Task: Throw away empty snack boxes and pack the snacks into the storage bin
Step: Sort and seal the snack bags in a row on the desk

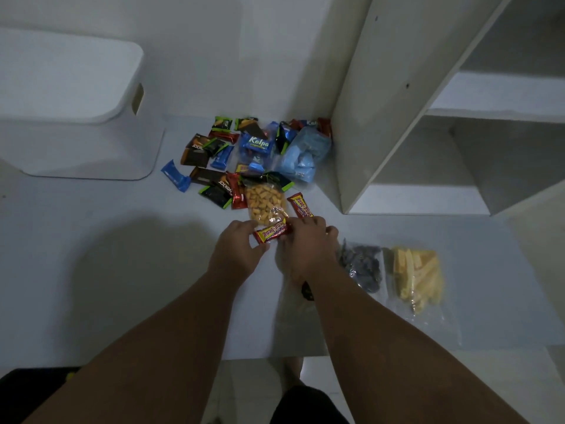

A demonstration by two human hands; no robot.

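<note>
Both hands meet on a red-and-yellow foil snack bar (271,232): the left hand (237,246) pinches its near end, the right hand (307,243) closes on the far end. It looks light, crinkly and slippery, so holding the middle seems safer. The white lidded storage bin (73,96) stands well left of the hands.

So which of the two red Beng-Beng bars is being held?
The Beng-Beng bar nearer the person: the left hand and the right hand pinch its two ends. The other Beng-Beng bar lies untouched on the table beside the peanut bag.
</note>
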